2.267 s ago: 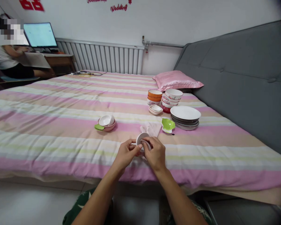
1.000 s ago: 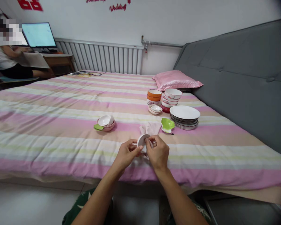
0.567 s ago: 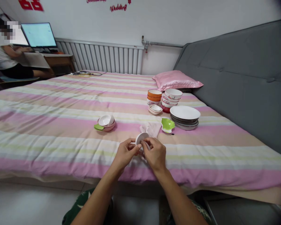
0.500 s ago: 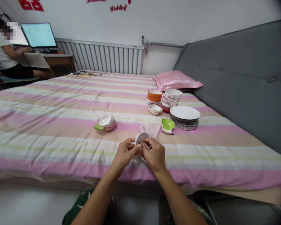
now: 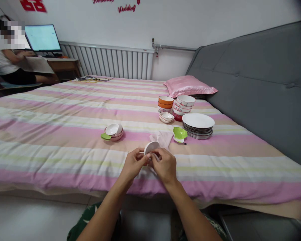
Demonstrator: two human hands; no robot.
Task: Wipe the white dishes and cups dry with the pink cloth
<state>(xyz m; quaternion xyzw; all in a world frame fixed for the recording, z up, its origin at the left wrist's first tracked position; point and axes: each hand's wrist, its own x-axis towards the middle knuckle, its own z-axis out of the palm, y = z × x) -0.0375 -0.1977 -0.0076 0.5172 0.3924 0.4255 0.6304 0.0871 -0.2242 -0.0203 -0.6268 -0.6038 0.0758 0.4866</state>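
Observation:
Above the near edge of the bed, my left hand (image 5: 134,164) is closed on the rim of a small white dish (image 5: 150,146), which is tilted up. My right hand (image 5: 164,164) is closed as well, its fingertips pressing a whitish fold of cloth against the dish. A pale pink cloth (image 5: 163,138) lies just beyond my hands; whether it is the same piece cannot be made out. To the left sits a small stack with a white bowl (image 5: 112,129), pink dishes (image 5: 118,136) and a green-handled dish (image 5: 105,136). A green leaf-shaped dish (image 5: 180,134) rests to the right.
A stack of plates (image 5: 198,120) stands at the right, with orange bowls (image 5: 165,100), patterned white bowls (image 5: 185,101) and small dishes (image 5: 166,117) behind. Farther back are a pink pillow (image 5: 189,86) and a grey headboard (image 5: 253,63). A person (image 5: 5,62) sits at the desk, far left.
My hands and the small white dish have shifted only very slightly; the grip looks the same. The dishes on the bed have not moved.

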